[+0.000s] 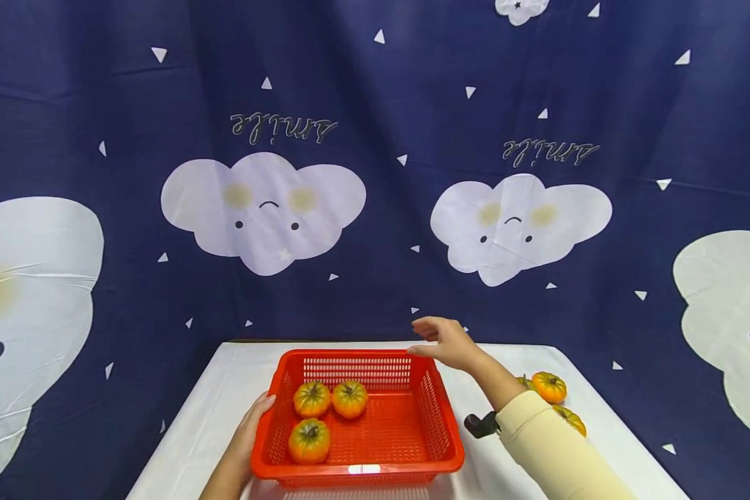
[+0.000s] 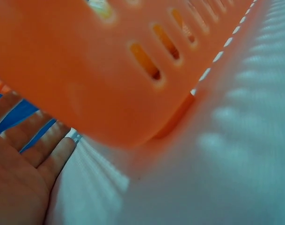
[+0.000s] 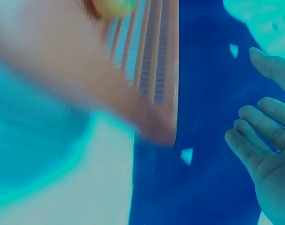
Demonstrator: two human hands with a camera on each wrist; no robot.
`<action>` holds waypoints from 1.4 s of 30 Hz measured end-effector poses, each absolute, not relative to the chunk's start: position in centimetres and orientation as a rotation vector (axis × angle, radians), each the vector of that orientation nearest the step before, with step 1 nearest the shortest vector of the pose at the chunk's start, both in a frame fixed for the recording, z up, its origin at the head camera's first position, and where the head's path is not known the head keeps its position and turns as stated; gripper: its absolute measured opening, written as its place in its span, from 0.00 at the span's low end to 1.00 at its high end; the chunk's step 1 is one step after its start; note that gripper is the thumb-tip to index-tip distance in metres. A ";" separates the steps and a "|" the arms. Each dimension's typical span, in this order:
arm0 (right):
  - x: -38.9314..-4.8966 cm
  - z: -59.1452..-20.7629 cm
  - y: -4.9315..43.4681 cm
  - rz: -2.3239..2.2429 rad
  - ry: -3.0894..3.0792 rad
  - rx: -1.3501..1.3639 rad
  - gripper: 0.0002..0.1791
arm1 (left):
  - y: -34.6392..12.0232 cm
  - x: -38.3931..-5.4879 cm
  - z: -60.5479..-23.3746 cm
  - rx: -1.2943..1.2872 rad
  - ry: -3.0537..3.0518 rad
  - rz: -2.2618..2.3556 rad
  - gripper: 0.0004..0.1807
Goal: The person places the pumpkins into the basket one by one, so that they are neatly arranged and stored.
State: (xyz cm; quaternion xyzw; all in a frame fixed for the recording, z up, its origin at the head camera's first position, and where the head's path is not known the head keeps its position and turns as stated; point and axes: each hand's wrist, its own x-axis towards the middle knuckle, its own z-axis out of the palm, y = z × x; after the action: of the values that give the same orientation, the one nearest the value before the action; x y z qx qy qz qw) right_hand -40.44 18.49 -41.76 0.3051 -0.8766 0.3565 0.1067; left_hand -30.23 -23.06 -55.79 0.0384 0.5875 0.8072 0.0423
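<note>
A red plastic basket (image 1: 406, 430) with slotted walls sits on the table. In its left half lie three small orange-green pumpkins: one at the front (image 1: 309, 442), one behind it (image 1: 312, 400), and one further right (image 1: 350, 399). At the basket's left wall is my left hand (image 1: 246, 430), its fingers fairly straight along the outside; the left wrist view shows the palm (image 2: 20, 173) beside the orange-looking wall. Above the back right corner hovers my right hand (image 1: 446, 340), fingers extended and nothing held. In the right wrist view that hand (image 3: 268, 145) appears spread apart from the basket wall.
Right of the basket, partly behind my right forearm, several more pumpkins (image 1: 548, 387) lie on the white-covered table (image 1: 225, 389). A dark, rounded object (image 1: 480, 425) lies near them, half hidden by the sleeve. A navy curtain (image 1: 387, 292) with clouds hangs behind the table.
</note>
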 end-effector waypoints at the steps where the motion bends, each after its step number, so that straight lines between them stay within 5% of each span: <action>1: -40.6 -42.0 19.2 1.059 -2.582 0.863 0.32 | -23.2 -30.1 -55.9 0.099 1.796 2.468 0.35; 42: -37.4 -45.8 35.9 1.001 -2.630 0.147 0.31 | -23.8 -30.9 -55.7 0.118 1.842 2.369 0.36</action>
State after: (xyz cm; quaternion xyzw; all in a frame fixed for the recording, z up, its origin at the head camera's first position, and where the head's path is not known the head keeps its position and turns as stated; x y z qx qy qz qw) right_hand -37.43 35.88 -45.80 0.0515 -0.9212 0.3505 0.1612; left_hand -30.92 -23.77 -55.69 0.0393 0.6119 0.7869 0.0693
